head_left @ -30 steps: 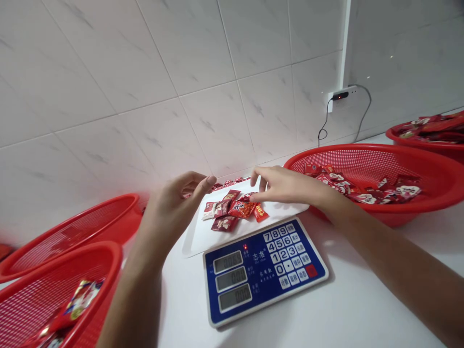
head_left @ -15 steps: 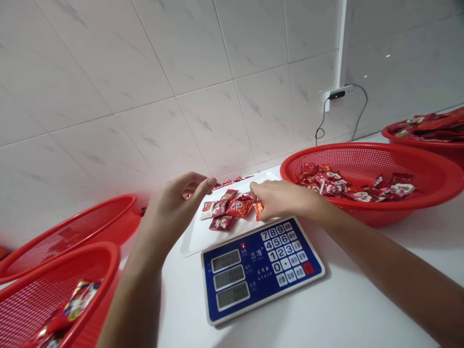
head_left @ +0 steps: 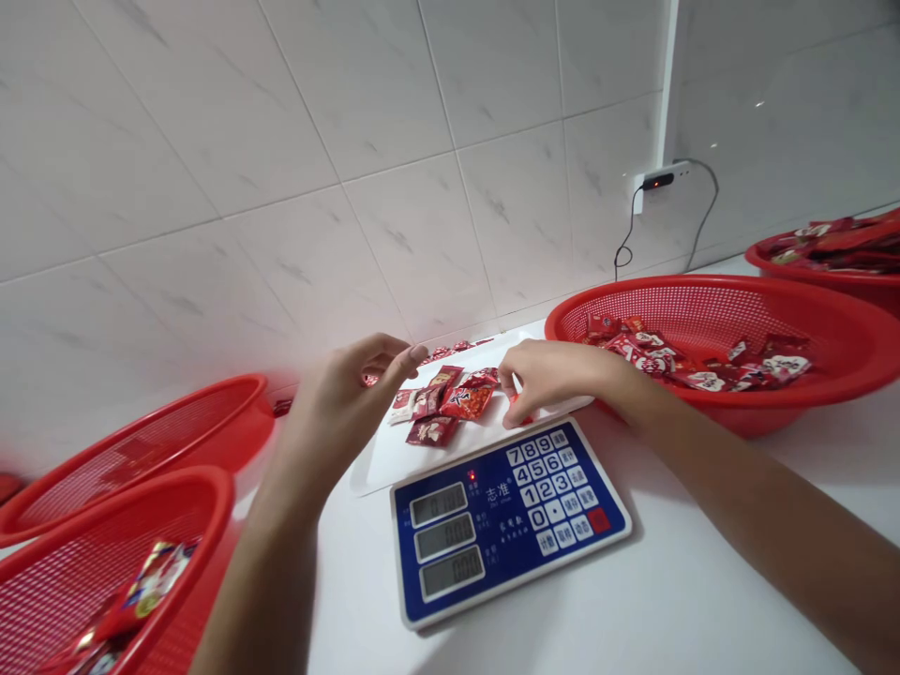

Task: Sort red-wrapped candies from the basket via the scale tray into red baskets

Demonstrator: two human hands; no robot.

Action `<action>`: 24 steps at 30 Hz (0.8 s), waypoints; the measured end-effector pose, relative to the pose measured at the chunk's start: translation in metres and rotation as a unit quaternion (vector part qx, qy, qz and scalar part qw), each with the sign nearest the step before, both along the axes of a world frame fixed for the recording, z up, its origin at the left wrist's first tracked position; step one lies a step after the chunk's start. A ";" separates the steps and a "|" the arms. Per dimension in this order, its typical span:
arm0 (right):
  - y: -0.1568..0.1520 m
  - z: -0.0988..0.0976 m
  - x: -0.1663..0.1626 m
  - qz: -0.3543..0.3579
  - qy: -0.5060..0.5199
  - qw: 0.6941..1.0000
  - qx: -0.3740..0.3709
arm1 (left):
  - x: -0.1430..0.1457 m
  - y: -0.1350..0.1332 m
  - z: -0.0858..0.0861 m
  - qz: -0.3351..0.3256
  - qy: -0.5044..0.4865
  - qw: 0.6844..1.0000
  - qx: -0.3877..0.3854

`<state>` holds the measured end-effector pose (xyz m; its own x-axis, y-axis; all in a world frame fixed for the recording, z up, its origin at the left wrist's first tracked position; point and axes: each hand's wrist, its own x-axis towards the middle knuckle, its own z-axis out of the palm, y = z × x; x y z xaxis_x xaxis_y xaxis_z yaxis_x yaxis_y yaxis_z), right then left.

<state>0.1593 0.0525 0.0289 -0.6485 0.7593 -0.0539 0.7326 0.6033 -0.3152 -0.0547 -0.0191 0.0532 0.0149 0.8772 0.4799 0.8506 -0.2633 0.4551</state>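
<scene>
My right hand (head_left: 548, 375) is over the right part of the white tray (head_left: 380, 459), thumb and forefinger closed on a small red candy packet (head_left: 529, 418) that is mostly hidden by the fingers. Left of it on the tray lies a loose pile of red and maroon wrapped candies (head_left: 464, 403). My left hand (head_left: 344, 398) hovers at the tray's left side, fingers loosely curled, thumb stretched toward the pile, with nothing visibly held. In front of the tray is the blue keypad and display panel of a digital scale (head_left: 510, 525); its digits are too faint to read surely.
A large red basket (head_left: 703, 291) with wrapped candies stands at right, another filled basket (head_left: 766, 258) behind it. Two red baskets, a far one (head_left: 232, 403) and a near one (head_left: 217, 506) with packets, are at left. More red packets (head_left: 460, 346) lie behind the tray, by the tiled wall (head_left: 281, 234).
My right hand has shifted slightly right, and its fingers now point down over the red packet, covering more of it. My left hand and the candy pile look nearly the same.
</scene>
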 end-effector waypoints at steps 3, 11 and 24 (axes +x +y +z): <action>-0.005 0.015 0.018 -0.037 0.019 0.999 0.033 | 0.000 -0.001 0.001 0.004 0.004 1.000 0.001; -0.003 0.037 0.097 -0.286 0.092 0.944 0.140 | 0.001 -0.002 0.001 0.005 -0.003 1.000 0.004; -0.015 0.040 0.075 -0.206 0.121 0.963 0.125 | 0.000 -0.002 0.001 0.001 0.021 1.000 -0.011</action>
